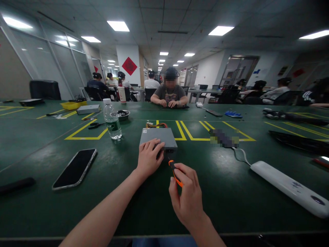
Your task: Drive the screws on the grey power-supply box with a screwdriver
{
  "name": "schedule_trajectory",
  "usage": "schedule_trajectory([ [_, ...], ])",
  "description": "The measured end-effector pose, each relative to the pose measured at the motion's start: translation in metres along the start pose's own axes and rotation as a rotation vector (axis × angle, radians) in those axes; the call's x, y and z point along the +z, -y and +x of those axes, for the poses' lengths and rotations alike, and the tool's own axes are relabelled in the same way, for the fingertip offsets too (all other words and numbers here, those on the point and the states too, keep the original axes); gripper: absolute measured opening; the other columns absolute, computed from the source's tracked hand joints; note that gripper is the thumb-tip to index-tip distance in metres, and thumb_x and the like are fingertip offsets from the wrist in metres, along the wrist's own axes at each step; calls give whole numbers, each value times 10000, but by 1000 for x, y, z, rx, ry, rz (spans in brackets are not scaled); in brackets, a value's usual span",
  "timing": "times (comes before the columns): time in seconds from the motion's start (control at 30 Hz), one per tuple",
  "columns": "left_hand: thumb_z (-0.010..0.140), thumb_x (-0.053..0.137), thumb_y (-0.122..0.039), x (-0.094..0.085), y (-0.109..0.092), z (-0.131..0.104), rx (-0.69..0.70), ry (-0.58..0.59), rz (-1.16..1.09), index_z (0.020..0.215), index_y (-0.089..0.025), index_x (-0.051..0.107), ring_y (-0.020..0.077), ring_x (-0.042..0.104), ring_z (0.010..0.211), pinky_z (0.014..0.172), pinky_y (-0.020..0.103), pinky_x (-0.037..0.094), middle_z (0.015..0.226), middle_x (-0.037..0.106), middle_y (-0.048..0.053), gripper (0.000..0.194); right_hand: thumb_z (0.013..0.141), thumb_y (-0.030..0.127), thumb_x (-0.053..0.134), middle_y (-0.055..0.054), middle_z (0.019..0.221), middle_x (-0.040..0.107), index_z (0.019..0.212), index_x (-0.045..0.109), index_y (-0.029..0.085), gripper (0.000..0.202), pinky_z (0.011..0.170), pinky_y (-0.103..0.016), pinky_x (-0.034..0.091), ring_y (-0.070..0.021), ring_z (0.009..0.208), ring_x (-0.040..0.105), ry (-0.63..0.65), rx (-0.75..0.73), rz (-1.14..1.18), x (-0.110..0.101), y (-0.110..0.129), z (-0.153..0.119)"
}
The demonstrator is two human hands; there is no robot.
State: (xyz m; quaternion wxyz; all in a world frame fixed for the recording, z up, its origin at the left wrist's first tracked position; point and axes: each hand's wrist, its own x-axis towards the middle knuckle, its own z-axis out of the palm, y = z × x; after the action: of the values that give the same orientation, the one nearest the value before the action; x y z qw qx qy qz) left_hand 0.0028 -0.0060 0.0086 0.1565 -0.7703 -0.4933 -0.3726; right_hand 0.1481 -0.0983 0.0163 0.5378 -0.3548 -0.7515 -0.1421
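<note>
A grey metal computer power supply [168,136] lies flat on the green table, its socket face towards me and a bundle of coloured wires behind it. My left hand [150,156] holds its near left part, fingers over the top and thumb at the front face. In my right hand [186,192] is a screwdriver [171,164] with an orange and black handle, gripped between thumb and fingers. Its thin shaft points at the front face, below the socket. Whether the tip touches the unit, I cannot tell.
Left of the unit stand a water bottle [112,120] and a metal bowl [123,115]. A phone [75,168] lies nearer on the left. To the right, a white power bank-like device [288,187] is cabled to a blurred object [223,138]. A person [170,92] sits opposite.
</note>
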Motion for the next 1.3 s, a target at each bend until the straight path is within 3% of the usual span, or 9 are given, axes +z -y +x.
schedule_trajectory([
  [0.13,822,507,-256,0,0,0,2,2,-3,1082,-274,551,204,483,1142,909,383,320,1172,584,32,265,852,145,468,-98,1002,491,1054,450,192,208,694,-385,486,-203,901,513,-52,94,-55,3,-2,-3],
  [0.37,830,493,-252,0,1,0,12,2,-2,1102,-270,542,207,489,1139,909,390,320,1179,582,44,277,821,73,465,-103,1005,530,1158,392,153,354,774,-391,485,-203,949,516,-131,170,-3,12,7,-2],
  [0.57,827,498,-247,1,2,0,22,-12,-4,1102,-271,548,211,495,1133,898,389,333,1163,592,44,280,830,147,480,-119,1036,487,1079,426,165,255,741,-417,483,-223,956,505,-111,195,45,11,8,-2],
  [0.73,836,487,-248,0,2,0,22,7,1,1113,-271,539,207,487,1140,908,387,323,1177,584,40,283,845,104,460,-91,978,494,1110,403,178,281,719,-369,490,-190,917,521,-206,295,83,11,0,-9],
  [0.87,833,492,-249,0,3,0,21,8,-1,1115,-270,537,212,489,1137,907,392,320,1179,583,46,287,816,51,495,-113,1092,513,1198,369,174,421,818,-403,482,-201,1021,528,-240,247,169,11,-1,-14],
  [1.07,825,503,-246,-1,2,0,18,5,7,1115,-266,537,213,496,1130,907,392,321,1186,580,45,293,845,72,432,-135,1166,494,1196,403,178,368,843,-453,469,-228,1097,491,-146,221,117,8,3,-11],
  [1.17,829,496,-247,-1,2,-1,18,3,6,1111,-266,540,213,493,1133,911,393,319,1179,584,45,286,842,137,485,-129,1123,486,1121,450,193,286,796,-453,479,-239,1056,500,-166,253,47,8,3,-9],
  [1.3,831,492,-249,0,2,-1,15,2,2,1114,-270,536,214,487,1140,907,394,319,1181,582,44,287,833,83,476,-100,1028,516,1073,475,195,265,757,-413,489,-206,960,528,-167,200,7,10,2,-10],
])
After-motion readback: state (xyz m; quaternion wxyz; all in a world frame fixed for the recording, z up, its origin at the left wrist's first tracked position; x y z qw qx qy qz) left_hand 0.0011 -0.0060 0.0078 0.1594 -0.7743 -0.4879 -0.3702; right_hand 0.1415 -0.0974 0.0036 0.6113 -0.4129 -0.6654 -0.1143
